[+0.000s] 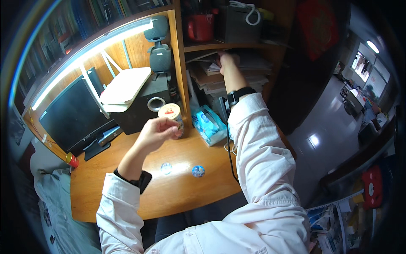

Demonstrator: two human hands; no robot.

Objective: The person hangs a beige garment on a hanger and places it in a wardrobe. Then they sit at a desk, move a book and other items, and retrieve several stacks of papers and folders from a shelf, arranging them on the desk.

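My left hand (pixel 157 133) is over the wooden desk with its fingers loosely curled. A gap shows between thumb and forefinger, and nothing is visible in it. Just behind its fingertips stands a round canister (pixel 169 111) with a pale lid; the hand hides part of its side, and whether they touch is unclear. My right hand (pixel 227 60) reaches into the shelf at a stack of papers and cardboard (pixel 206 77). Its fingers are blurred and dim, so a grip cannot be made out. Two round discs, one pale (pixel 166 168) and one blue (pixel 198 171), lie on the desk (pixel 127 193).
A blue tissue pack (pixel 209 125) and a black cable (pixel 230 152) lie by my right forearm. A monitor (pixel 76 111), a black speaker box (pixel 136 114) and a white router (pixel 127 85) stand behind. A red mug (pixel 200 28) sits on the upper shelf.
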